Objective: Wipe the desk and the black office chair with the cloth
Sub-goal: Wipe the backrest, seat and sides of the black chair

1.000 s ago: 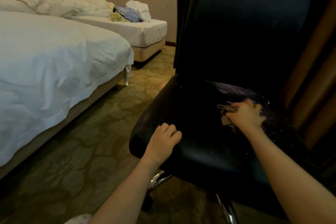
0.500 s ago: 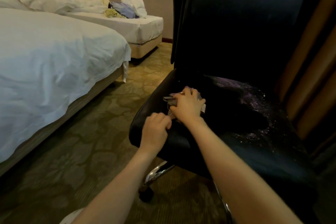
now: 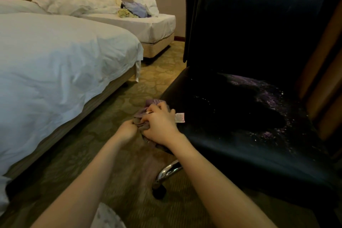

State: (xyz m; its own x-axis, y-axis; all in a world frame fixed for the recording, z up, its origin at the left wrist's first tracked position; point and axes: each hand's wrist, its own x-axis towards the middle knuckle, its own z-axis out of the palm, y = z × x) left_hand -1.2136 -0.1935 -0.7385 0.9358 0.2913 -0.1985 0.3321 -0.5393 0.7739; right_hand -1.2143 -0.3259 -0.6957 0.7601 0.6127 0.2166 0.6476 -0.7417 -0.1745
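Observation:
The black office chair (image 3: 240, 135) fills the right side, its seat dusted with pale purple specks toward the back right. A crumpled purple-grey cloth (image 3: 142, 114) with a white label hangs at the seat's front left edge. My right hand (image 3: 161, 124) grips the cloth from above, fingers curled over it. My left hand (image 3: 127, 129) holds the cloth's lower left part, just off the seat edge. The desk is not in view.
A white bed (image 3: 55, 72) runs along the left, a second bed (image 3: 140, 24) with heaped linen and clothes behind it. Patterned carpet (image 3: 118, 153) lies between bed and chair. The chair's chrome base and a caster (image 3: 159, 190) sit below the seat. Brown curtains (image 3: 325, 61) hang at right.
My right hand swept the cloth from the seat's back right across to its front left edge. My left hand left the seat edge and took hold of the cloth.

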